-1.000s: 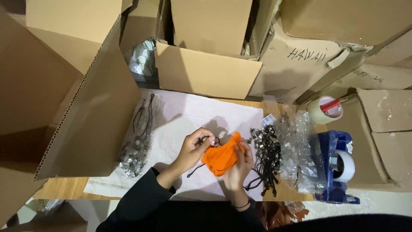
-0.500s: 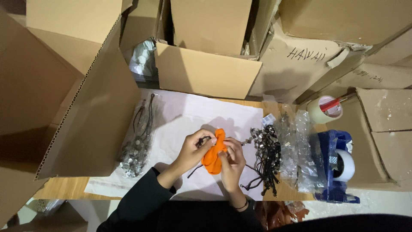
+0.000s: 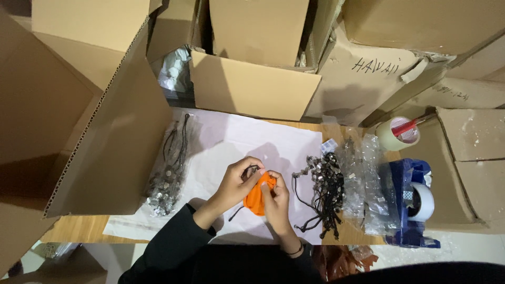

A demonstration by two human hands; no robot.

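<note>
Both of my hands hold a small orange cloth pouch (image 3: 256, 196) over a white sheet of paper (image 3: 231, 152) on a wooden table. My left hand (image 3: 238, 182) pinches the pouch's top, where a bit of dark cord with metal pieces shows. My right hand (image 3: 277, 199) grips the pouch from the right side. A thin black cord hangs from under the pouch. To the right lies a heap of black cord pieces with silver charms (image 3: 322, 192). A clear bag of similar cord pieces (image 3: 169, 168) lies at the left.
Several empty clear plastic bags (image 3: 365, 184) lie to the right of the heap. A blue tape dispenser with white tape (image 3: 415, 202) and a tape roll (image 3: 398, 133) stand further right. Open cardboard boxes (image 3: 252, 87) crowd the back and both sides.
The orange pouch was spread flat between my hands; it has been gathered into a narrow bunch, and my hands have moved close together around it.
</note>
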